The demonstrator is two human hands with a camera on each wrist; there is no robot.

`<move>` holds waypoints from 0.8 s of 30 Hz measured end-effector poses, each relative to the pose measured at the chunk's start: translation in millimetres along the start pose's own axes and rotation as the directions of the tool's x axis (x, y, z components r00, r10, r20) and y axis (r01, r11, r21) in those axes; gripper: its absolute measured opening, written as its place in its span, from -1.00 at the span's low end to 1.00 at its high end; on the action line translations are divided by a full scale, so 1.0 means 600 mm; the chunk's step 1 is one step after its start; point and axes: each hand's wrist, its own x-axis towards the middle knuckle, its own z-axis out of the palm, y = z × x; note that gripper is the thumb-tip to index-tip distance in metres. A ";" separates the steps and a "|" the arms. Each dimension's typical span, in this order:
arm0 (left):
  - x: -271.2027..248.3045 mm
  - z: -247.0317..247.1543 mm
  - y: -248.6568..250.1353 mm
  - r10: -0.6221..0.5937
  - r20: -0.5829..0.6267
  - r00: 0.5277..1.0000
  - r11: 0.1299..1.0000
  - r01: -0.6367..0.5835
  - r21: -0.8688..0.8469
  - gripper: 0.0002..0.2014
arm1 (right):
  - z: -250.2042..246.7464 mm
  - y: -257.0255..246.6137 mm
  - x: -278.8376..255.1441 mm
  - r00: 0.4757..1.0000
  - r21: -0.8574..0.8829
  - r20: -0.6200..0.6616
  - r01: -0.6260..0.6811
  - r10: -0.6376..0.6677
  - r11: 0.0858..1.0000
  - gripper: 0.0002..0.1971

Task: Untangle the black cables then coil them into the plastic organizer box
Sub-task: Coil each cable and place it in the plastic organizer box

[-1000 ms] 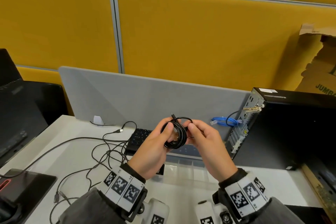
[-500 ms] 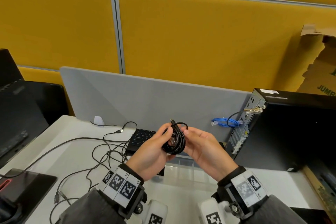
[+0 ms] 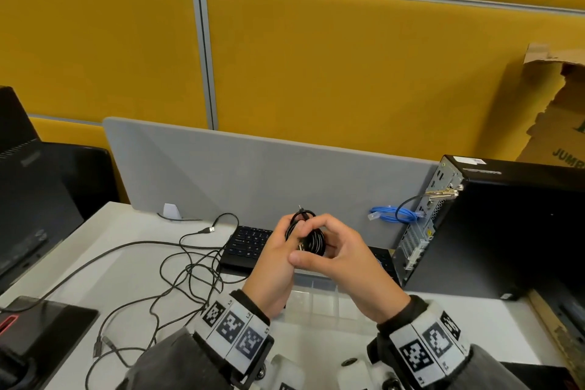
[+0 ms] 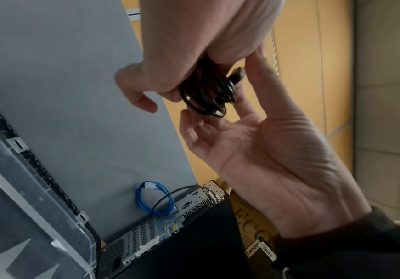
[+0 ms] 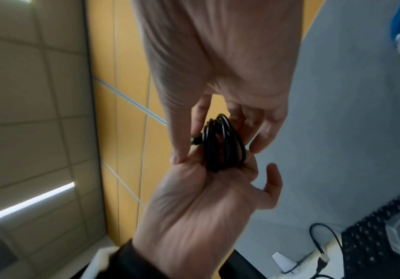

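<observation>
A small black cable coil (image 3: pixel 311 242) is held in the air between both hands, above the clear plastic organizer box (image 3: pixel 316 298). My left hand (image 3: pixel 289 233) curls its fingers round the coil's left side. My right hand (image 3: pixel 329 247) pinches the coil, its thumb crossing in front toward the left hand. In the left wrist view the coil (image 4: pixel 208 92) has a plug end sticking out by the right thumb. In the right wrist view the coil (image 5: pixel 225 145) rests on the left hand's fingers. More black cables (image 3: pixel 190 269) lie tangled on the white table to the left.
A black keyboard (image 3: pixel 250 242) lies behind the box. A black PC tower (image 3: pixel 506 231) stands on the right with a blue cable (image 3: pixel 392 215) at its back panel. A grey divider (image 3: pixel 253 174) closes the table's far side. A black monitor (image 3: pixel 31 184) stands at the left.
Both hands have closed in tighter on the coil. The right thumb now crosses in front of it, and the coil looks squeezed smaller.
</observation>
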 end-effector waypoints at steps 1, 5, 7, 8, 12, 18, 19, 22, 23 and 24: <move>-0.001 0.000 -0.001 0.007 -0.019 1.000 1.000 -0.007 -0.009 -0.78 | 0.000 0.001 0.001 1.000 -0.040 0.002 0.022 -0.022 0.999 -0.77; 0.000 -0.001 -0.002 0.065 -0.071 0.995 0.998 -0.065 0.001 -0.79 | 0.003 0.010 0.000 0.987 -0.273 -0.022 0.147 -0.159 0.951 -0.84; -0.001 0.001 0.000 0.103 -0.092 0.990 0.995 -0.103 -0.003 -0.79 | 0.008 0.014 -0.002 0.953 -0.493 -0.051 0.237 -0.300 0.837 -0.86; -0.001 0.002 0.001 0.124 -0.100 0.987 0.992 -0.126 -0.010 -0.79 | 0.010 0.016 -0.001 0.915 -0.632 -0.051 0.281 -0.400 0.722 -0.87; -0.001 0.003 0.003 0.173 -0.115 0.978 0.985 -0.173 0.012 -0.79 | 0.020 0.019 0.009 0.819 -0.921 0.013 0.233 -0.573 0.312 -0.80; 0.005 -0.010 0.010 0.255 -0.128 0.958 0.967 -0.251 0.043 -0.80 | 0.018 0.018 0.017 0.906 -0.991 0.005 0.062 -0.424 0.121 -0.74; 0.007 -0.015 0.013 0.265 -0.127 0.956 0.964 -0.262 0.039 -0.81 | 0.017 0.015 0.012 0.927 -0.981 0.014 0.085 -0.375 0.175 -0.75; 0.012 -0.034 0.017 0.282 -0.141 0.949 0.956 -0.266 0.124 -0.85 | 0.005 -0.002 0.005 0.972 -0.869 0.054 0.159 -0.231 0.468 -0.70; 0.013 -0.040 0.015 0.282 -0.155 0.947 0.954 -0.260 0.148 -0.86 | 0.001 -0.005 0.000 0.982 -0.793 0.076 0.165 -0.173 0.587 -0.68; 0.013 -0.045 0.013 0.281 -0.172 0.944 0.954 -0.254 0.161 -0.86 | -0.003 -0.008 -0.006 0.984 -0.720 0.091 0.172 -0.153 0.672 -0.66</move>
